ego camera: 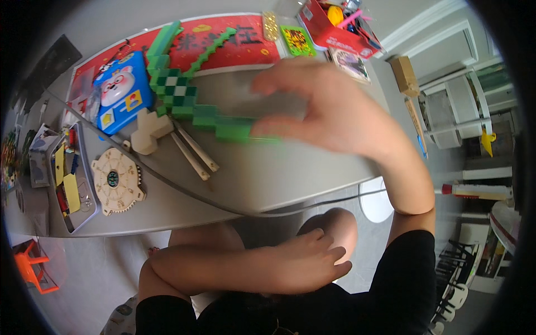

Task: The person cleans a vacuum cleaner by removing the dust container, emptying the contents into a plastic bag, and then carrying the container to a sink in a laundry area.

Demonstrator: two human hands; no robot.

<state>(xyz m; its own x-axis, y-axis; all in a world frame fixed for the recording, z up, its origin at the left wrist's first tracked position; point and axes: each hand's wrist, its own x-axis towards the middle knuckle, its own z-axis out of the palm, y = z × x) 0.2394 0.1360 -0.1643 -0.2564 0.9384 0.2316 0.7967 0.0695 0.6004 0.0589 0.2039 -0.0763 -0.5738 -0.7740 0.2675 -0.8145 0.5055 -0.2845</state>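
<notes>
My right hand is blurred and hovers over the table, with its thumb and fingers wide apart. Its thumb overlaps one tip of a blocky green pixel-style toy pickaxe; whether they touch I cannot tell. The toy's thin jagged handle reaches over a red printed sheet. Below the table edge, my left hand is held low over my lap, fingers apart and holding nothing. Two pale sticks lie beside a beige blocky piece, left of the right hand.
A blue bear-faced case, a wooden disc with a compass and a tray of small pieces fill the left side. A grey cable crosses the front edge. A filled red box stands at the back right.
</notes>
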